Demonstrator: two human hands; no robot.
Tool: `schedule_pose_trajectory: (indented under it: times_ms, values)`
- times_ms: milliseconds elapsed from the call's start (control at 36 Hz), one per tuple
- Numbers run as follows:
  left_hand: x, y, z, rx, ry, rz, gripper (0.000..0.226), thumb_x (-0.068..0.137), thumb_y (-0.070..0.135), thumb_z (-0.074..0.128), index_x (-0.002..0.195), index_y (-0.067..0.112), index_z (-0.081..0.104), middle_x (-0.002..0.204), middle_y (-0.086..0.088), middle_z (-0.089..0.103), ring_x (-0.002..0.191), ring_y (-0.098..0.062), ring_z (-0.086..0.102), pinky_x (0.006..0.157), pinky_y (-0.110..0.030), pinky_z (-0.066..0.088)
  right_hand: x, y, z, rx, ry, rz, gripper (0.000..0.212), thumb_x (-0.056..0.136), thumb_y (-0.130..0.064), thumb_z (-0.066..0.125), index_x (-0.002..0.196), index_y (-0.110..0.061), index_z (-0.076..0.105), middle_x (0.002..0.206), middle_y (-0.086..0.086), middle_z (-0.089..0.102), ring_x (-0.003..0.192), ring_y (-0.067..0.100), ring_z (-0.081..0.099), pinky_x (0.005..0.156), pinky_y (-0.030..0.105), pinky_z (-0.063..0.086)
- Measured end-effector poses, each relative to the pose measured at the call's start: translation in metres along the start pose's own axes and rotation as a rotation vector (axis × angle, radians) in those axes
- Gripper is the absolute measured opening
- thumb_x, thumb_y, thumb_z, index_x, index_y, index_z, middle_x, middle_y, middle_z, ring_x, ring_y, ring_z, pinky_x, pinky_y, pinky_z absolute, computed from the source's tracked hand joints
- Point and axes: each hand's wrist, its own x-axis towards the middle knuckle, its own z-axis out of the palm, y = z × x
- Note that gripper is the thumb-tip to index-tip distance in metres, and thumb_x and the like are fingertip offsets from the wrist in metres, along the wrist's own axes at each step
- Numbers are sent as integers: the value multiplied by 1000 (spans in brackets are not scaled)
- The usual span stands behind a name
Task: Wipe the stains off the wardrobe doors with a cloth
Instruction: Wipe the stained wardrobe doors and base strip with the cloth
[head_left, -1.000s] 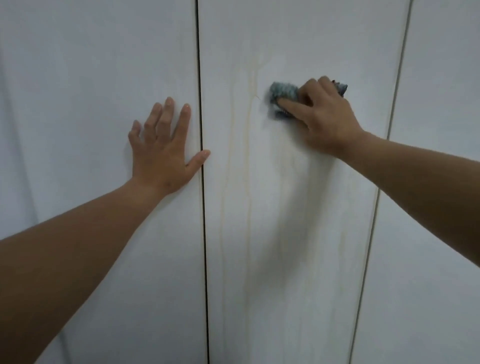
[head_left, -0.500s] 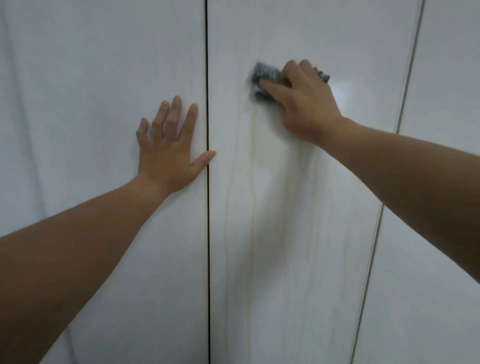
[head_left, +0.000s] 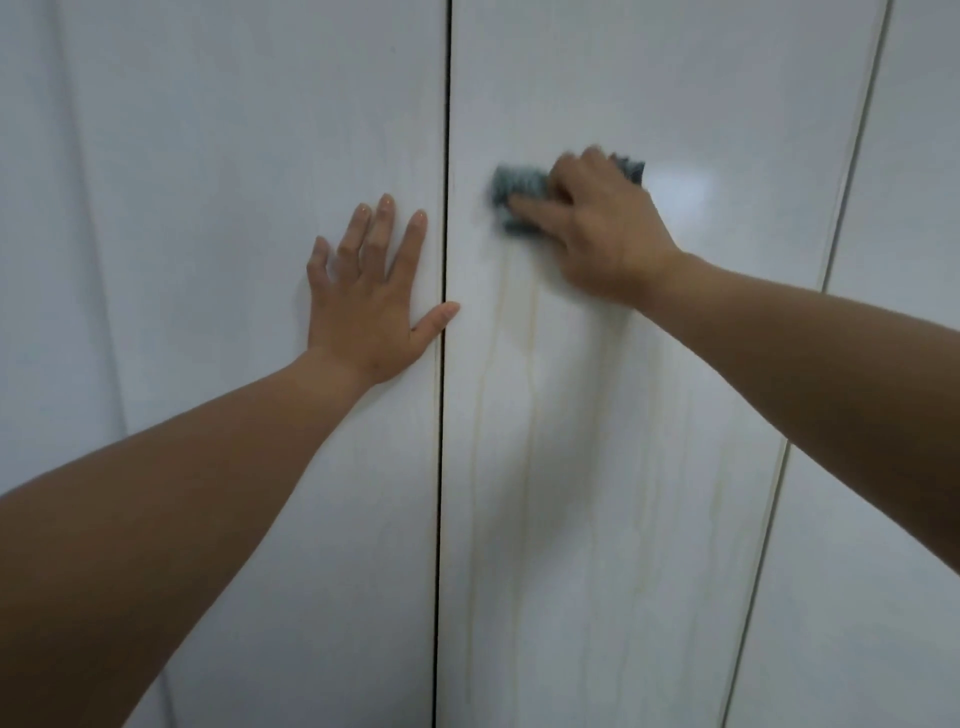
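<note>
No text, label, brand, number or sign was readable on the wardrobe doors (head_left: 234, 156). The cloth (head_left: 519, 184) was motion-blurred, so any print or tag on it could not be told.

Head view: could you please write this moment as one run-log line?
left hand: flat on left door | right hand: grips grey cloth against middle door | stains: yellowish streaks below cloth
</note>
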Motion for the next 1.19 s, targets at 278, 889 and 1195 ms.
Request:
schedule_pose_trajectory:
  times_ms: [278,889,1195]
  values:
    - [-3,2,-1,-13,-19,-9,90,97,78,25,166,22,7,173,-12,6,159,-34,8,119,-67,20,80,3,-10,-17,73,347,49,97,-10,46,142,-27,55,121,15,50,116,34,46,81,35,38]
    - [-127,57,1,-325,-372,-479,109,91,70,58,164,26,-11,170,-10,-17,157,-36,-15,117,-75,16,1,-59,13,97,19,340,41,95,-12,51,130,-24,68,103,15,53,96,37,51,64,38,42]
    - [-128,55,-2,-265,-395,-454,111,89,76,51,163,27,-14,170,-11,-19,157,-38,-14,117,-70,23,-91,-104,38,155,-163,-115,44,79,-8,72,121,-20,71,96,10,50,90,32,47,47,29,36]
